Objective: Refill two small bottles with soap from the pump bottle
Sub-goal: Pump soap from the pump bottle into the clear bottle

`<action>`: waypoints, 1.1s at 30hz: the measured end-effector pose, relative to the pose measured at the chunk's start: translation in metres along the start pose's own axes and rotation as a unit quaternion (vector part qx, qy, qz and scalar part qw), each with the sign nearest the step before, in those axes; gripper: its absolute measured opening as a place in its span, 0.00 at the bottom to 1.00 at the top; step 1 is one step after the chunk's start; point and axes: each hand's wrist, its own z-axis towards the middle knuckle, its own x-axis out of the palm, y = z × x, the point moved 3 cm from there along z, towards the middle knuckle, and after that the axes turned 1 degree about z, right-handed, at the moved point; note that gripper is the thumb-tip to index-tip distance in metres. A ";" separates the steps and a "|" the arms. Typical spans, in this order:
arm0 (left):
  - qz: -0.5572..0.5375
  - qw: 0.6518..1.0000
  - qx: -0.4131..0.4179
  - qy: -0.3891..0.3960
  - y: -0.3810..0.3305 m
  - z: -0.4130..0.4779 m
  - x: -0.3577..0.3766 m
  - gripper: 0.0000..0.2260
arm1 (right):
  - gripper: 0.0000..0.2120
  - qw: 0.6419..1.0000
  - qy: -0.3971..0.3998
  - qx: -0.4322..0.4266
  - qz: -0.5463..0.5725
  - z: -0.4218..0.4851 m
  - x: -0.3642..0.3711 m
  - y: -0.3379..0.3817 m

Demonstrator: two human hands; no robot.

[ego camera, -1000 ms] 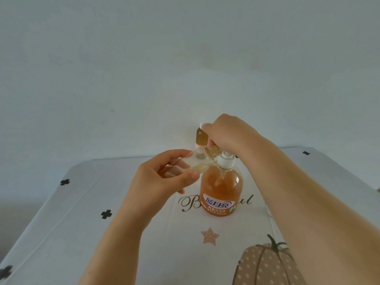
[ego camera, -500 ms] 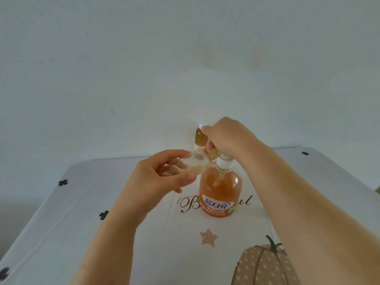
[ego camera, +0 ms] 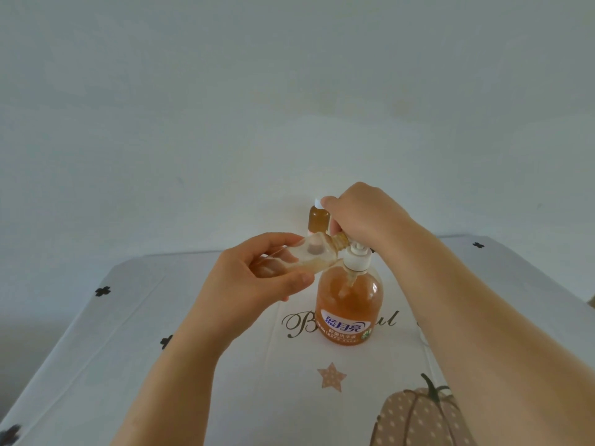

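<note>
The orange pump bottle (ego camera: 349, 304) with a white collar stands mid-table. My right hand (ego camera: 363, 217) is closed over its pump head, which is hidden under the fingers. My left hand (ego camera: 257, 278) holds a small clear bottle (ego camera: 309, 257) tilted on its side, with its threaded mouth up against the pump's nozzle; a little amber soap coats its inside. Behind them stands a second small bottle (ego camera: 318, 218), filled with amber soap and topped by a white cap.
The table (ego camera: 161, 365) wears a white cloth printed with black clovers, script lettering, a star and a dotted pumpkin (ego camera: 415, 420). A plain pale wall rises just behind the far edge. A small white object (ego camera: 423, 338) peeks out beside my right forearm.
My right hand has risen slightly on the pump head. The left hand and the small clear bottle stay at the nozzle, almost unmoved.
</note>
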 end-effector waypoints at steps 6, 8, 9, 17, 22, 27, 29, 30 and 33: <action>0.011 1.000 0.002 -0.009 0.005 -0.002 -0.002 0.16 | 0.21 1.000 0.013 -0.006 -0.005 0.009 0.010 -0.005; 0.012 1.000 -0.004 -0.007 0.009 0.000 -0.001 0.17 | 0.21 1.000 0.015 -0.006 -0.002 0.014 0.016 -0.009; 0.008 1.000 -0.006 -0.006 0.011 0.001 -0.001 0.17 | 0.21 1.000 0.017 -0.004 0.002 0.015 0.017 -0.009; 0.010 1.000 -0.006 0.002 0.011 0.000 0.000 0.17 | 0.20 1.000 0.013 -0.003 0.025 0.012 0.016 -0.012; 0.006 1.000 0.002 0.002 0.006 -0.003 0.001 0.17 | 0.19 1.000 0.011 -0.003 0.022 0.005 0.006 -0.005; -0.007 1.000 0.002 -0.011 0.005 -0.004 0.004 0.19 | 0.18 1.000 0.010 -0.009 0.019 0.001 -0.003 0.001; -0.004 1.000 0.000 -0.018 0.006 -0.004 0.005 0.18 | 0.18 1.000 0.008 -0.013 0.027 0.000 -0.003 0.000; -0.003 1.000 -0.001 -0.020 0.006 -0.004 0.005 0.18 | 0.18 0.999 0.009 -0.015 0.027 0.000 -0.002 -0.001; -0.011 1.000 -0.004 -0.018 0.008 -0.004 0.006 0.17 | 0.20 0.999 0.030 -0.021 0.023 -0.004 -0.002 0.002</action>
